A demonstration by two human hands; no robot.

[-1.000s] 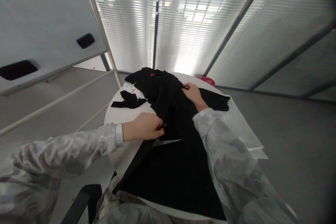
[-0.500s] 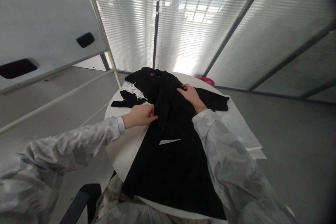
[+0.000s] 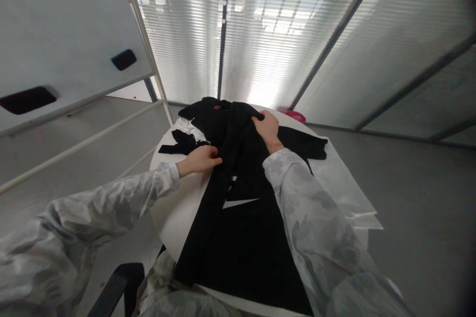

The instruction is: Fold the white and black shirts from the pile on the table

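Note:
A long black garment [image 3: 253, 247] lies spread over a white round table [image 3: 174, 208], one sleeve [image 3: 305, 142] reaching out to the right. My left hand [image 3: 203, 159] is at its left edge, thumb and fingers closed together on the cloth. Higher up and to the right, my right hand [image 3: 267, 128] has its fingers curled round a fold of the same garment. Small slits of white table show through the middle of the cloth. The exact kind of garment cannot be made out.
Behind my left hand lie a bundled black cloth [image 3: 203, 111] with a pink mark, a white cloth [image 3: 191, 128] and a black strap-like piece [image 3: 178, 142]. White sheets [image 3: 342, 188] overhang the right side. A pink basket [image 3: 296, 115] sits beyond the table, a chair armrest [image 3: 119, 282] at lower left.
My right hand has closed on the fabric and pulled it slightly, shifting the fold toward the upper left. New small white gaps show mid-garment. My left hand stays almost where it was.

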